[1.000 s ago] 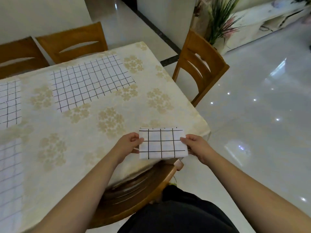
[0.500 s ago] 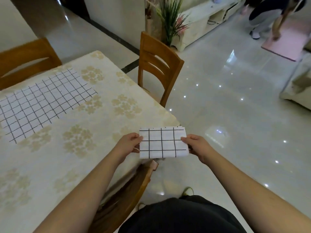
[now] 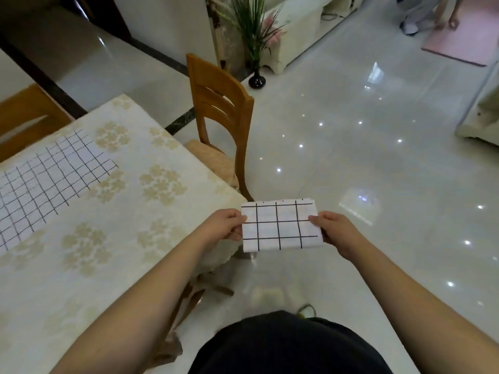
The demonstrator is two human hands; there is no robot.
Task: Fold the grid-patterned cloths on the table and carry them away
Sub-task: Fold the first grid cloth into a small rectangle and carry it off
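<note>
A folded white cloth with a black grid (image 3: 280, 225) hangs in the air just past the table's near right corner, above the floor. My left hand (image 3: 224, 225) pinches its left edge and my right hand (image 3: 333, 232) pinches its right edge. Another grid-patterned cloth (image 3: 48, 179) lies spread flat on the table (image 3: 113, 238) at the left, partly cut off by the frame. The table wears a cream cloth with a floral print.
A wooden chair (image 3: 218, 117) stands at the table's right side, and another chair (image 3: 189, 300) sits tucked under the near edge. A black vase with a plant (image 3: 256, 76) stands on the glossy floor. A person (image 3: 426, 12) bends over a pink mat at the far right.
My view has swung to the right, away from the table. The folded cloth, held in both hands, has gone from over the table's edge to over the floor.
</note>
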